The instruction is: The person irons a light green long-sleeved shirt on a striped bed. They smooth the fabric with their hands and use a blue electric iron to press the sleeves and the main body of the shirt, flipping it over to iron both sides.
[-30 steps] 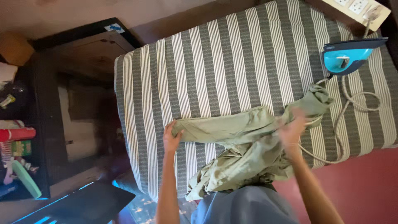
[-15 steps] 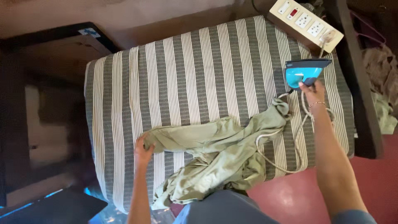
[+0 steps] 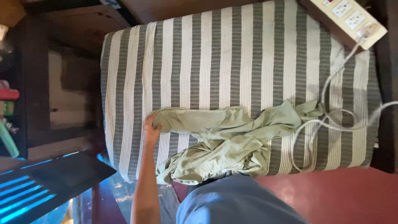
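A crumpled olive-green garment (image 3: 224,137) lies across the near part of a grey-and-white striped cloth (image 3: 215,62) that covers a table. My left hand (image 3: 150,128) pinches the garment's left end and presses it on the cloth. My right hand is out of view, and so is the blue iron. The iron's white cord (image 3: 327,120) loops over the garment's right end and runs off the right edge.
A cream power strip (image 3: 350,16) with a plug in it sits at the table's far right corner. Dark wooden furniture (image 3: 62,83) stands to the left, with a dark panel (image 3: 54,178) lit blue below it. Red floor (image 3: 340,195) shows at the lower right.
My right hand was on the blue iron's handle; now hand and iron are gone from view and the cord trails off to the right. My left hand still holds the garment's end.
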